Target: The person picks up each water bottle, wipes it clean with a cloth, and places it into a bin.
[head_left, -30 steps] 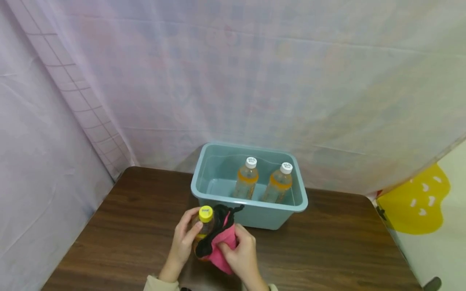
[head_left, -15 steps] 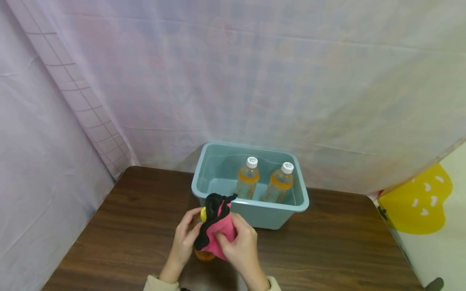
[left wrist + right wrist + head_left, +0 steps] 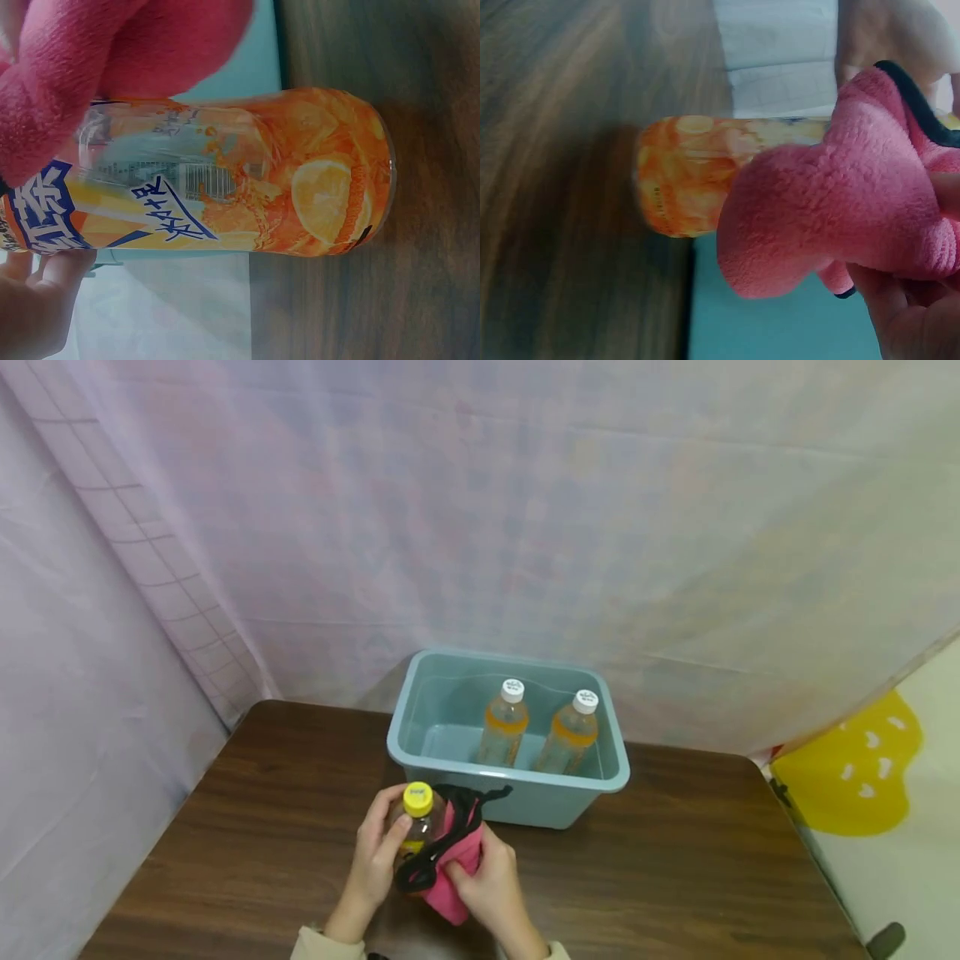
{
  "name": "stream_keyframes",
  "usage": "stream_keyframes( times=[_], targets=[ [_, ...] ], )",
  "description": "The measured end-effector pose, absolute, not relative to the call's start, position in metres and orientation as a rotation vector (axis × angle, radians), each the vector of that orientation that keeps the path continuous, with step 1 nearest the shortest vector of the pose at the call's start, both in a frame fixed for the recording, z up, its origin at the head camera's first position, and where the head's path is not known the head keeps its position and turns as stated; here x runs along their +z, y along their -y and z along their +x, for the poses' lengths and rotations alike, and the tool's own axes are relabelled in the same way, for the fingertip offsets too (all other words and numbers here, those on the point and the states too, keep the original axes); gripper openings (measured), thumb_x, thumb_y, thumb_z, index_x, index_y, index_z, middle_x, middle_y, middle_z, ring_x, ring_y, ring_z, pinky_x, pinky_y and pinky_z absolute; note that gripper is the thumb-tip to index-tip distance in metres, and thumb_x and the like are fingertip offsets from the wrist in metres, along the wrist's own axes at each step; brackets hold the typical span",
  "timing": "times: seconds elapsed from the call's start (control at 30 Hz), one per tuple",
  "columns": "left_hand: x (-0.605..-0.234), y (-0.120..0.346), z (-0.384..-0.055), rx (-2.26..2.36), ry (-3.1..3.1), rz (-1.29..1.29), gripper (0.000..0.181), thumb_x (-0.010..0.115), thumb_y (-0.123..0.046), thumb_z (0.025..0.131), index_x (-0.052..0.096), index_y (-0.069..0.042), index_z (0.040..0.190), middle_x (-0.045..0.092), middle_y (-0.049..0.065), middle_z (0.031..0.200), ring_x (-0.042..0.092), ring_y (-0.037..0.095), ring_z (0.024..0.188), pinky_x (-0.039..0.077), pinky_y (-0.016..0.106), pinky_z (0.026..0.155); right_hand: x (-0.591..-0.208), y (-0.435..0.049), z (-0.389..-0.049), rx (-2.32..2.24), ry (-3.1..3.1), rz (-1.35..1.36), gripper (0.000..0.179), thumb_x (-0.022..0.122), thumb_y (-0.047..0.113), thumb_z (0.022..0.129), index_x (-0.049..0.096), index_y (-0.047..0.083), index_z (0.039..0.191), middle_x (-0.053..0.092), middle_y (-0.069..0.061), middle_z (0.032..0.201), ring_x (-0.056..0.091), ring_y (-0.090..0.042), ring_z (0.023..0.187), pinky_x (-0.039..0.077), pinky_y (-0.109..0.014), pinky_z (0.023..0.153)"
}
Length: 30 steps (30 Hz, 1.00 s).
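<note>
A transparent bottle [image 3: 330,176] with a yellow cap [image 3: 417,798] and an orange fruit-printed label is upright in front of the tub. My left hand [image 3: 372,862] grips its upper part, the thumb lying just below the cap. My right hand [image 3: 492,883] pinches a fluffy pink cloth [image 3: 825,202] with black edging against the bottle's right side. In the head view, the cloth hides part of the bottle's body. Whether the bottle's base touches the table cannot be told.
Behind my hands a blue-green plastic tub [image 3: 517,781] stands on the dark wooden table [image 3: 675,852]. Two white-capped bottles, one on the left [image 3: 504,731] and one on the right [image 3: 570,739], stand inside it. A pale curtain [image 3: 480,527] hangs behind the table.
The cloth rose over the bottle's neck, partly covering the yellow cap, then came back down with my right hand. The cap is uncovered again. My left hand kept its grip.
</note>
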<state>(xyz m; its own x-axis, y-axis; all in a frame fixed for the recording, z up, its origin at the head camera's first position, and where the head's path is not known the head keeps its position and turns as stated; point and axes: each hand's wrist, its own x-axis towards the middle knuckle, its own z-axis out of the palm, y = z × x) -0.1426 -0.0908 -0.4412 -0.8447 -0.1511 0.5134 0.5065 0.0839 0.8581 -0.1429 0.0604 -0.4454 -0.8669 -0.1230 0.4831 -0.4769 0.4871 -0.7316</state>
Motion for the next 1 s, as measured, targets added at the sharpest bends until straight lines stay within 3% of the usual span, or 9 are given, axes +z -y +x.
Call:
stream_keyframes(
  times=[0.5,0.63,0.8,1.0],
  targets=[
    [-0.441,0.090,-0.142,-1.832,1.913,-0.335,0.028,0.045,0.004,0.087,0.050,0.007,0.114,0.057,0.017,0.108,0.052,0.003,0.102,0.039,0.016,0.086,-0.497,-0.064,-0.149,1.250,2.743,0.438,0.024,0.069,0.004,0.059,0.057,0.010,0.079,0.059,0.000,0.064,0.051,-0.008,0.057,0.040,-0.023,0.047],
    [-0.437,0.088,-0.140,-1.858,1.962,-0.260,0.033,0.056,0.003,0.082,0.049,0.006,0.114,0.056,0.013,0.108,0.053,0.005,0.099,0.042,0.020,0.084,-0.503,-0.065,-0.149,1.276,2.747,0.418,0.027,0.070,0.004,0.059,0.059,0.008,0.084,0.061,-0.001,0.066,0.054,-0.009,0.058,0.042,-0.023,0.048],
    [-0.434,0.084,-0.140,-1.681,2.126,-0.106,0.053,0.078,-0.013,0.069,0.051,-0.004,0.113,0.060,0.007,0.104,0.054,0.012,0.094,0.046,0.030,0.079,-0.501,-0.068,-0.149,1.349,2.761,0.431,0.029,0.071,0.003,0.062,0.060,0.005,0.089,0.063,-0.003,0.071,0.056,-0.008,0.061,0.044,-0.022,0.051],
    [-0.435,0.089,-0.140,-1.635,2.153,-0.188,0.053,0.075,-0.011,0.070,0.053,-0.003,0.117,0.054,0.005,0.109,0.048,0.014,0.099,0.041,0.040,0.083,-0.491,-0.081,-0.140,1.450,2.724,0.441,0.031,0.075,0.003,0.063,0.062,0.004,0.091,0.064,-0.002,0.074,0.054,-0.004,0.063,0.045,-0.021,0.053]
  ],
)
